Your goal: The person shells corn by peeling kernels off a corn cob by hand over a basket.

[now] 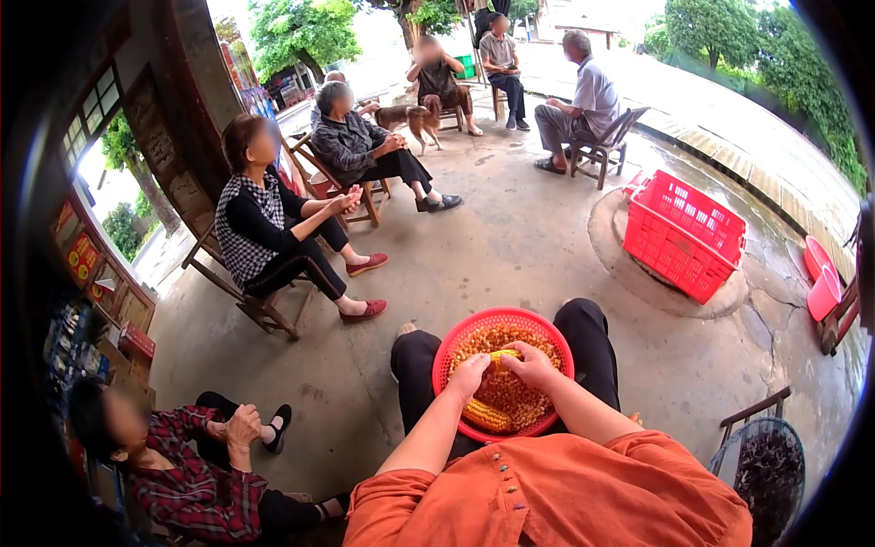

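Observation:
A red perforated basket (pixel 441 366) rests on my lap between my knees, with loose yellow-orange corn kernels (pixel 515 397) in it. My left hand (pixel 469 376) and my right hand (pixel 531 366) are closed around a yellow corn cob (pixel 503 355) above the kernels, one at each end. Another cob (pixel 486 417), with its kernels on, lies at the near side of the basket. My fingers partly cover the held cob.
Several people sit on chairs at the left and back, one in a plaid shirt (pixel 196 483) at lower left. A dog (pixel 412 118) stands among them. A red crate (pixel 684 239) sits at right, near pink basins (pixel 824 290). A mesh basket (pixel 770 474) is at lower right.

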A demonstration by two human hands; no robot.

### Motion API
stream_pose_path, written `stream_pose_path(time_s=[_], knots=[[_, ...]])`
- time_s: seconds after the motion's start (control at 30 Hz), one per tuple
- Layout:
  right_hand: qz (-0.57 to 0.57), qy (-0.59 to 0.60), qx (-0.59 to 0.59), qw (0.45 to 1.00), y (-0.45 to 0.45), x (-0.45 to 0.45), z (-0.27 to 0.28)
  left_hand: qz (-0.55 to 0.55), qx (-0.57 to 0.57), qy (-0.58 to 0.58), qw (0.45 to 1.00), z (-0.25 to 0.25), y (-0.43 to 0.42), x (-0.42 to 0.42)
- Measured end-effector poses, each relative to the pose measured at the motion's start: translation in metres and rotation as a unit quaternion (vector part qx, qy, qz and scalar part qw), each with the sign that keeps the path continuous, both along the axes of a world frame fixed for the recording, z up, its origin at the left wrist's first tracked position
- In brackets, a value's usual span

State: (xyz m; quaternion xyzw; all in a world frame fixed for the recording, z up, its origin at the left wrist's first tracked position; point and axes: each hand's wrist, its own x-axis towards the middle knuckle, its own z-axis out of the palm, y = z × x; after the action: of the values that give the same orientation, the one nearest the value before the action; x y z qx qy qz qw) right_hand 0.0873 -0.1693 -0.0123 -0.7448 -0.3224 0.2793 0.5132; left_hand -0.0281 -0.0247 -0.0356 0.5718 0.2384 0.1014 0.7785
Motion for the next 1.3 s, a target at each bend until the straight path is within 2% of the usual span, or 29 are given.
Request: stream_pose_path(time_s=[0.13,0.2,0.53,0.6,0.83,0.9,1.2,1.3], knots=[[-0.002,0.038,0.008,0.999,0.001,0.001,-0.002,-0.034,-0.025,0.033,0.999,-0.015,0.013,0.001],[-0.007,-0.008,0.031,0.999,0.003,0.003,-0.012,-0.069,-0.026,0.031,0.997,-0.015,0.014,0.001],[-0.007,0.016,0.021,1.0,0.003,0.004,-0.016,-0.042,-0.021,0.029,0.998,-0.008,0.008,0.0],[-0.01,-0.021,0.017,1.0,0.004,0.004,-0.016,-0.033,-0.029,0.03,0.999,-0.014,0.011,0.001],[0.008,0.008,-0.005,1.0,0.0,0.0,0.001,-0.016,0.001,0.034,0.999,-0.003,0.006,-0.001],[0.007,-0.039,0.004,0.999,0.001,0.002,-0.005,-0.009,-0.001,0.049,0.999,-0.005,0.006,0.0],[0.019,-0.029,-0.005,0.999,-0.001,0.001,0.002,-0.016,-0.033,0.038,0.999,-0.013,0.01,0.0],[0.022,-0.037,-0.002,0.999,-0.002,0.0,0.005,-0.003,-0.003,0.018,1.0,-0.012,0.007,0.0]])
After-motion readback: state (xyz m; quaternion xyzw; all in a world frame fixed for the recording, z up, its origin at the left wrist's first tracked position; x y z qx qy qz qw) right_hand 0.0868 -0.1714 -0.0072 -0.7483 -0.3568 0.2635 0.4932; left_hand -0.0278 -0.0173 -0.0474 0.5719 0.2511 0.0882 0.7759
